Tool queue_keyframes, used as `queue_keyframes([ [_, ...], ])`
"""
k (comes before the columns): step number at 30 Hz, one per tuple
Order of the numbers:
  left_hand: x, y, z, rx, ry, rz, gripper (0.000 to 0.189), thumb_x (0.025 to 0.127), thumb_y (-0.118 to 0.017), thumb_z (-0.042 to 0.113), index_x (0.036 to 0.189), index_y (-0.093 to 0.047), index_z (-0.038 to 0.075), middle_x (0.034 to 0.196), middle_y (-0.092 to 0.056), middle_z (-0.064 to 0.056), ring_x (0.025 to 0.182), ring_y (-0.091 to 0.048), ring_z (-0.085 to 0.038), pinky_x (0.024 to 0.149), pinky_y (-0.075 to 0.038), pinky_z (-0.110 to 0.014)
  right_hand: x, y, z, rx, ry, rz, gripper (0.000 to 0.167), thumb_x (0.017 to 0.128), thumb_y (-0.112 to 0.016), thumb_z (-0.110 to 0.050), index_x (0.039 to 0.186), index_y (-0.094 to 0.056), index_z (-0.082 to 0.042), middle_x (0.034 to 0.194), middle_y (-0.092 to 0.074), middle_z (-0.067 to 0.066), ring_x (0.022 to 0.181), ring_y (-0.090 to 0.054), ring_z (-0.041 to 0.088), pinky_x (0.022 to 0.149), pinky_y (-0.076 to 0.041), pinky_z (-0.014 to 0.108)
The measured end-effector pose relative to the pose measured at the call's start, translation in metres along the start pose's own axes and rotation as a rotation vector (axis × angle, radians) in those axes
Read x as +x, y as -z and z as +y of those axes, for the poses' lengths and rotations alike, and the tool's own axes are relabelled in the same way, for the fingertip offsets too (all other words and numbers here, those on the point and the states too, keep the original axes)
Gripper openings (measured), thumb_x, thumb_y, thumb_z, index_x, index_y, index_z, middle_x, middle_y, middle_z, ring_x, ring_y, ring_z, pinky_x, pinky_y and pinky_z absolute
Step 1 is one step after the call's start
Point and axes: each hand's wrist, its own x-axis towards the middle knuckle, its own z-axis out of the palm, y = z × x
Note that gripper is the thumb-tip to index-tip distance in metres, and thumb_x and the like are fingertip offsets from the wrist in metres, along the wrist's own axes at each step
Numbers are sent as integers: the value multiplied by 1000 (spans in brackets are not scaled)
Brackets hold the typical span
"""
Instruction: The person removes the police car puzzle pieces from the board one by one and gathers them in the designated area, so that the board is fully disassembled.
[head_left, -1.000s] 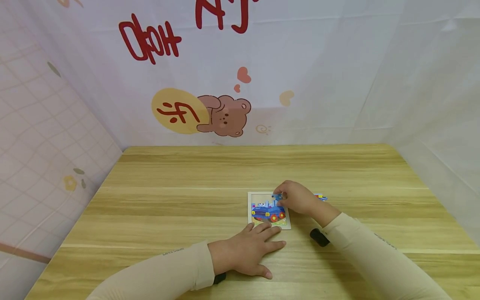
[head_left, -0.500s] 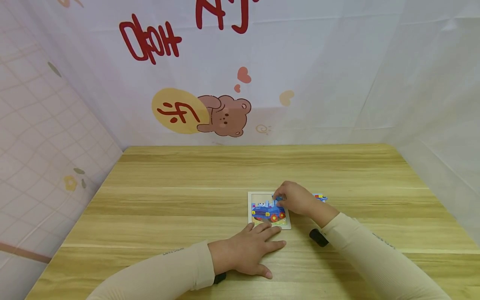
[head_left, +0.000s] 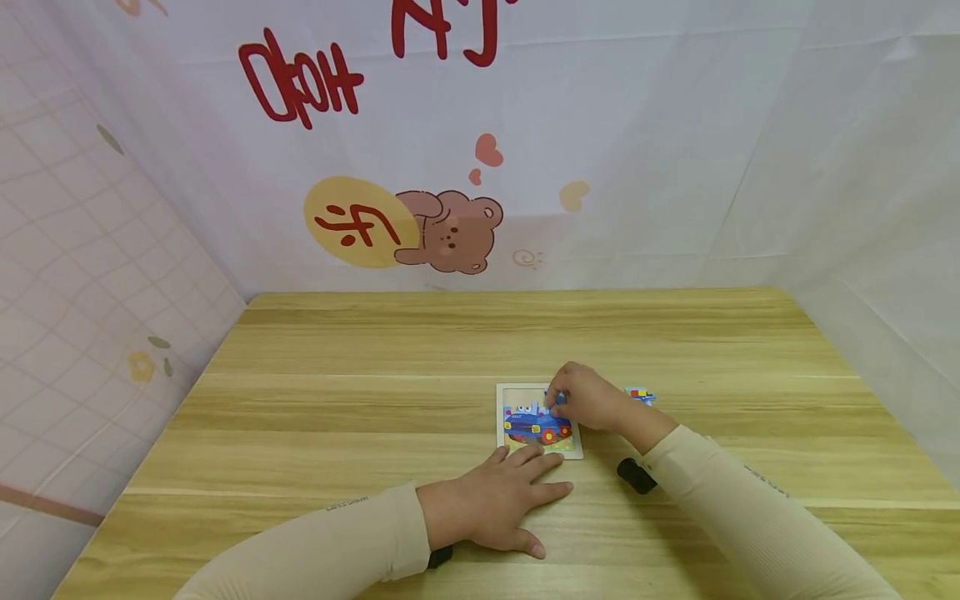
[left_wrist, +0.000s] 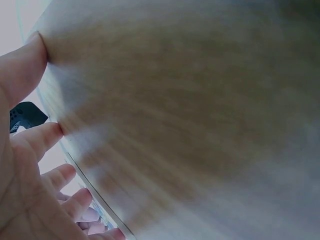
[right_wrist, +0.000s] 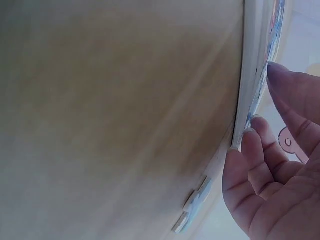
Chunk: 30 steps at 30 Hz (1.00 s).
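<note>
At the far right of the puzzle (head_left: 528,423), my right hand (head_left: 590,397) is curled, pinching or just touching I cannot tell, with my left hand (head_left: 495,504) spread over its near edge and a loose piece (head_left: 640,395) to the right.

A: Soft, even light floods the head view, and a faint shadow falls on the table (head_left: 360,358) beside the right sleeve (head_left: 750,504)!
B: Both wrist views run dim and hazy, the table's grain smearing, while the left one's left side burns white!
</note>
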Motion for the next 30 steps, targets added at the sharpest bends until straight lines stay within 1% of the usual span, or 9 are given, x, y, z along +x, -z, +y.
queue_keyframes([
  [3, 0, 0, 0, 1, 0, 4, 74, 86, -57, 64, 150, -34, 35, 159, -21, 3, 145, -19, -20, 106, -34, -53, 0, 0, -2, 6, 9, 2, 6, 87, -71, -8, 90, -70, -13, 110, -58, 11, 105, -55, 29, 96, -44, 49],
  [6, -1, 0, 0, 5, 0, 5, 74, 86, -56, 64, 150, -34, 35, 159, -21, 3, 145, -20, -20, 106, -34, -53, 0, 1, -4, -16, 23, 6, 7, 87, -71, -8, 94, -71, -11, 108, -59, 11, 103, -55, 29, 95, -44, 49],
  [10, -1, 1, 0, 5, 2, 0, 74, 86, -56, 64, 150, -34, 35, 159, -21, 3, 145, -19, -20, 107, -34, -52, 0, 1, -6, -25, 14, -2, 6, 87, -71, -9, 93, -72, -11, 105, -58, 9, 99, -55, 26, 93, -46, 47],
  [15, -1, 0, 0, 5, -2, -4, 75, 86, -55, 65, 151, -33, 35, 159, -20, 4, 145, -19, -20, 107, -33, -52, -1, 0, -7, -25, -4, -2, 5, 87, -71, -9, 92, -71, -11, 105, -57, 9, 97, -54, 25, 92, -46, 46],
  [19, -1, 0, 0, 3, -3, -7, 75, 86, -55, 65, 151, -32, 36, 159, -20, 4, 145, -19, -20, 107, -33, -52, -1, 0, -8, -23, -23, 7, 4, 87, -71, -10, 89, -69, -13, 111, -56, 12, 105, -52, 30, 95, -44, 48],
  [24, -1, 0, 1, 2, -3, -2, 75, 86, -56, 65, 151, -33, 35, 159, -20, 3, 145, -19, -20, 107, -33, -53, -1, 0, -8, -37, -3, 23, 7, 86, -72, -9, 88, -67, -14, 115, -57, 15, 113, -50, 37, 98, -41, 53],
  [26, -1, 0, 1, 6, -5, 7, 75, 86, -56, 64, 151, -33, 35, 159, -21, 3, 145, -20, -21, 106, -34, -53, -1, 0, -8, -48, 8, 31, 9, 86, -72, -7, 88, -67, -15, 114, -58, 13, 113, -50, 36, 98, -41, 52],
  [30, -2, 0, 1, 10, -5, 15, 74, 86, -56, 64, 150, -34, 34, 159, -22, 3, 145, -21, -21, 106, -35, -53, -3, 1, -8, -71, 27, 52, 11, 86, -71, -4, 89, -69, -15, 109, -60, 10, 107, -54, 32, 95, -45, 49],
])
